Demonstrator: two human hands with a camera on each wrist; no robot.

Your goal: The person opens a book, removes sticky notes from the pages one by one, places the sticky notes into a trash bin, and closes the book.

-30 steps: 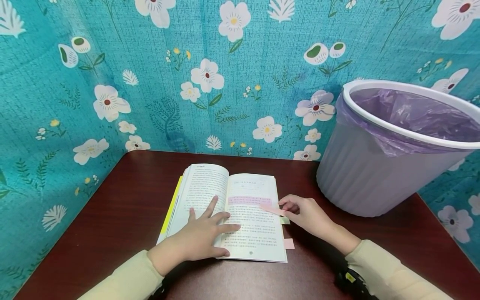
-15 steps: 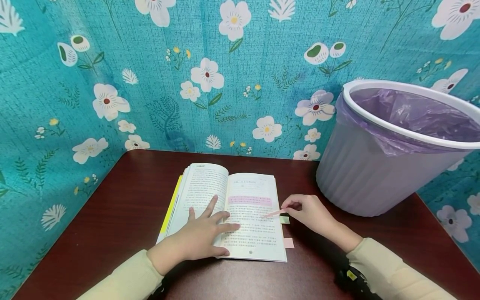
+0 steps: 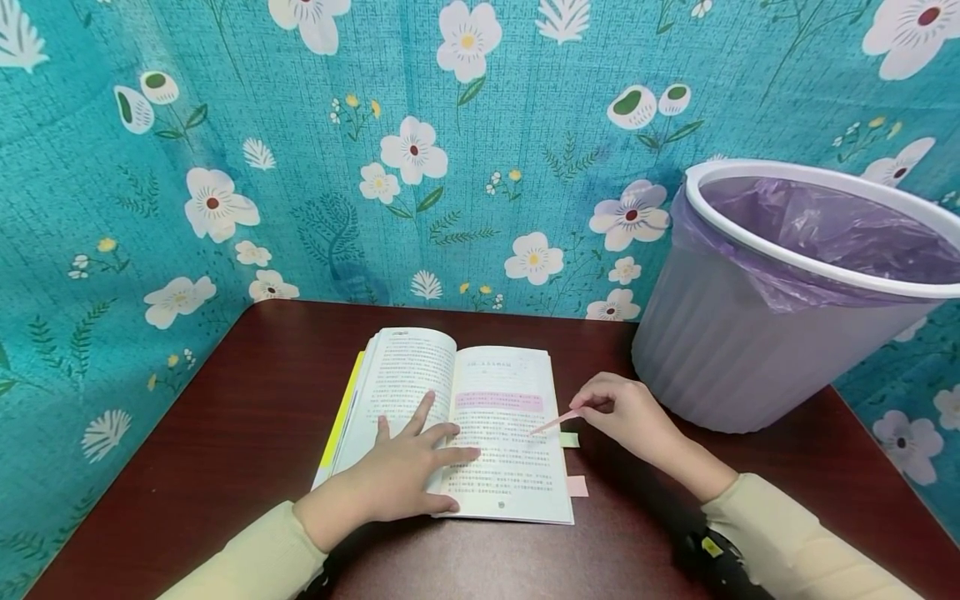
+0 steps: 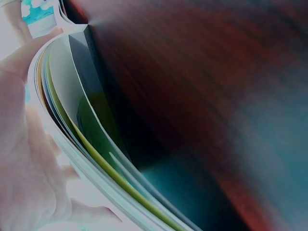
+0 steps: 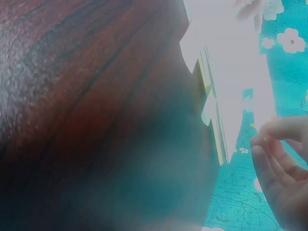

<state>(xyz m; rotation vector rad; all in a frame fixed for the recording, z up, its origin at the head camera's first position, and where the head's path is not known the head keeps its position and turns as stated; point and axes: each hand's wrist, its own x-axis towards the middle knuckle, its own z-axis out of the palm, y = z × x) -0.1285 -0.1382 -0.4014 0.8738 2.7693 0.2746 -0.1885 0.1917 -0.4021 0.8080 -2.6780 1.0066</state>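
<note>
An open book (image 3: 502, 467) lies on the dark wooden table, its right page printed with a pink highlighted block near the top. My left hand (image 3: 397, 471) rests on the book with fingers spread across the fold; in the left wrist view the hand (image 4: 29, 159) lies over the curved page edges. Between thumb and forefinger, my right hand (image 3: 626, 417) pinches a thin pink paper strip (image 3: 555, 422), held just past the book's right edge, its far end over the page. A green tab (image 3: 570, 440) and a pink tab (image 3: 578, 487) stick out from that edge.
A grey wastebasket (image 3: 720, 350) with a purple liner (image 3: 795, 287) stands at the table's back right. Behind the table (image 3: 247, 400) hangs a teal floral cloth (image 3: 480, 208). Dark wrist straps show under both sleeves.
My right hand has moved right and slightly up, away from the book, drawing the pink strip with it and turning it edge-on. The left hand has stayed in place.
</note>
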